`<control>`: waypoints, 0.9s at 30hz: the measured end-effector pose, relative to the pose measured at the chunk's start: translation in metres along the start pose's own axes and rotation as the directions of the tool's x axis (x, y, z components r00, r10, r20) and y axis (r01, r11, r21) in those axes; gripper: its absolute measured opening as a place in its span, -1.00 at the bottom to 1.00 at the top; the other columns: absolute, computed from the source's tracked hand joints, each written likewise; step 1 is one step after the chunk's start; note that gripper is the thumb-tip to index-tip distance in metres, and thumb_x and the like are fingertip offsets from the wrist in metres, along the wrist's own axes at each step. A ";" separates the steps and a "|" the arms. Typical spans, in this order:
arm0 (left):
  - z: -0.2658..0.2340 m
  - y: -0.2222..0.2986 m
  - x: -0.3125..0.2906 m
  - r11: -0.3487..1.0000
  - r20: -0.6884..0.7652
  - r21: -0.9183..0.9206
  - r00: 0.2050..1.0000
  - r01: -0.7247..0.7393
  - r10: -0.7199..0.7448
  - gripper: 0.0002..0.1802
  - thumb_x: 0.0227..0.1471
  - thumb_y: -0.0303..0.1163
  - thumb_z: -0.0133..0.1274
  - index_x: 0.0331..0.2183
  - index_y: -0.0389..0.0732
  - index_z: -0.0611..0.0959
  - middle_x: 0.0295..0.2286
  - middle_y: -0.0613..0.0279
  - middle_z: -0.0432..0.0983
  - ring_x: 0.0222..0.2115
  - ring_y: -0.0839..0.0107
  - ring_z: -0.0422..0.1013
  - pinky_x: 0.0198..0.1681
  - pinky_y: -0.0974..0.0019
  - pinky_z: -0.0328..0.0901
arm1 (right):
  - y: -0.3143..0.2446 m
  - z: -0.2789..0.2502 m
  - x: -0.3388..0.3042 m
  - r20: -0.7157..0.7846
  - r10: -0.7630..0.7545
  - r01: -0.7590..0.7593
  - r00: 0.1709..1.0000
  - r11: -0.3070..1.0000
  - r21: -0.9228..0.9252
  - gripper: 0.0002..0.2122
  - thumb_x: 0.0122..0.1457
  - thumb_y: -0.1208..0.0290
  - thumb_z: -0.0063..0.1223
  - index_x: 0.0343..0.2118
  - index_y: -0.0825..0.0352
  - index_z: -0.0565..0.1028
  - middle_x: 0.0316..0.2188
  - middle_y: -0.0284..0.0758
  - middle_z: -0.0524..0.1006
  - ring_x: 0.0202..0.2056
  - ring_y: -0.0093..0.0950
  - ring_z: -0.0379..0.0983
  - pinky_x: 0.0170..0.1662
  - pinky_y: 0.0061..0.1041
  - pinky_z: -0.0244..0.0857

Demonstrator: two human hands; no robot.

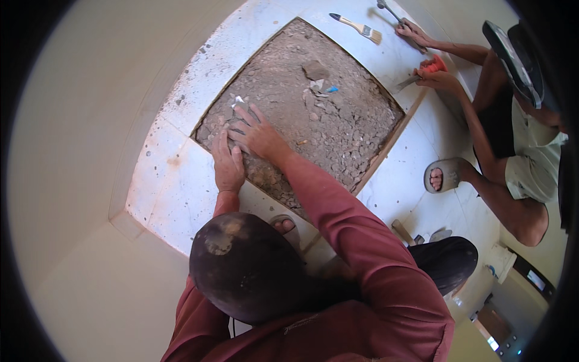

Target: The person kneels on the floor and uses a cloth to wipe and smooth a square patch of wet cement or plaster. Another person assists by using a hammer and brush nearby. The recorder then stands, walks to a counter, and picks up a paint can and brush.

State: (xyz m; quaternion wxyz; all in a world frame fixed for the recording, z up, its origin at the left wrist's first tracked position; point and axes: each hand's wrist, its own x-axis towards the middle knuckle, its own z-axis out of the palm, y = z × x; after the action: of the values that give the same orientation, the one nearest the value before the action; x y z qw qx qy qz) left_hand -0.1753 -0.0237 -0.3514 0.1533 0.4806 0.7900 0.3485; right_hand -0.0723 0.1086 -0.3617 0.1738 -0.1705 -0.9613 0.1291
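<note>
A square pit of broken mortar and rubble (283, 78) opens in the white tile floor in front of me. My left hand (229, 166) reaches over the pit's left edge, its fingers stretched out and touching the rubble. Just right of it, my right hand (258, 136) rests on the rubble with fingers spread. Neither hand visibly grips anything. A small white chip (239, 101) lies just beyond my right fingertips. Toward the far side are a larger grey-brown chunk (315, 70), pale shards (316, 88) and a blue scrap (332, 90).
At right a squatting co-worker holds a hammer (390, 11) and a chisel (408, 82) with a red hand guard. A paintbrush (360, 29) lies on the far tiles. A wooden-handled tool (403, 231) lies beside my right knee (449, 259). Walls border the left side.
</note>
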 end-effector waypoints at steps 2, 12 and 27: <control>-0.005 0.003 -0.002 0.998 -0.010 0.057 1.000 0.014 -0.013 -0.39 0.38 -0.21 -0.16 0.34 -0.29 0.28 0.29 -0.22 0.19 0.34 -0.18 0.11 0.40 -0.05 0.05 | 0.011 0.001 0.015 -0.008 0.039 -0.040 0.999 0.996 -0.074 -0.63 0.28 0.32 0.03 0.15 0.02 0.54 0.10 -0.37 0.50 0.41 -0.12 0.12 0.42 0.23 -0.10; -0.004 -0.001 0.000 0.990 0.012 0.134 0.999 -0.042 0.041 -0.38 0.35 -0.28 -0.06 0.34 -0.26 0.29 0.30 -0.20 0.19 0.32 -0.16 0.15 0.37 -0.03 0.12 | 0.073 -0.037 -0.059 -0.126 0.373 -0.365 0.919 0.927 0.083 -0.69 0.25 0.36 0.06 0.05 0.08 0.56 0.00 -0.30 0.50 0.22 -0.12 0.32 0.30 0.09 0.13; 0.001 0.000 0.003 0.996 0.051 0.087 0.999 -0.002 -0.003 -0.39 0.36 -0.25 -0.07 0.35 -0.24 0.30 0.29 -0.19 0.24 0.31 -0.13 0.18 0.36 -0.02 0.13 | 0.144 -0.067 -0.096 -0.248 0.616 -0.659 0.748 0.646 -0.385 -0.71 0.35 0.08 0.07 0.06 -0.01 0.57 0.07 -0.26 0.45 0.32 -0.01 0.19 0.23 0.29 0.11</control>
State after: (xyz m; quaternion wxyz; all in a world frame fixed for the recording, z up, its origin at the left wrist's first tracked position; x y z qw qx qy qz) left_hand -0.1759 -0.0204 -0.3519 0.1526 0.4954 0.8003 0.3013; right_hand 0.0789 0.2163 -0.3732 0.1181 -0.5390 -0.8323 -0.0521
